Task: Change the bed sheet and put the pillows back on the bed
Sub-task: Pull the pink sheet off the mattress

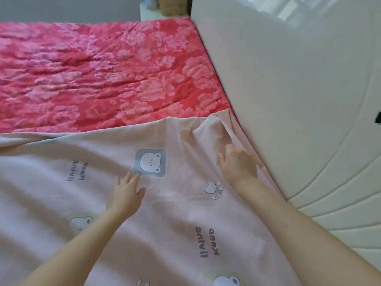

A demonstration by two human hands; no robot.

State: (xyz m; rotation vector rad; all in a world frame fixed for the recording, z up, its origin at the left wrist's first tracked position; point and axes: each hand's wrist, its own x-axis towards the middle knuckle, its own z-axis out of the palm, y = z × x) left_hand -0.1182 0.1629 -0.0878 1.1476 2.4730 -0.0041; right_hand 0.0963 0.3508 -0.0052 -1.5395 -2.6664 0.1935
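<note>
Both forearms reach in from the bottom edge over a pale pink bed sheet (175, 234), which covers the near part of the bed and ends in a loose edge partway across. It is printed with a white bear on a grey square (150, 163), a paw mark (213, 188) and short lines of lettering, and shallow creases run through it.

The left hand (125, 193) lies flat on the sheet, fingers straight and slightly spread, its fingertips just beside the bear square. The right hand (239, 164) rests at a raised fold of the sheet beside the headboard (299, 100); its fingertips are hidden in the cloth, so whether it pinches the fold or only presses it cannot be told.

Beyond the sheet's edge the bed shows a red cover with pink flowers (103, 69), rumpled on the left. The headboard is white and padded, with curved seams. At the far end stand a grey wall (61, 7), a white cabinet (148, 11) and what looks like 1 cardboard box (171, 5).
</note>
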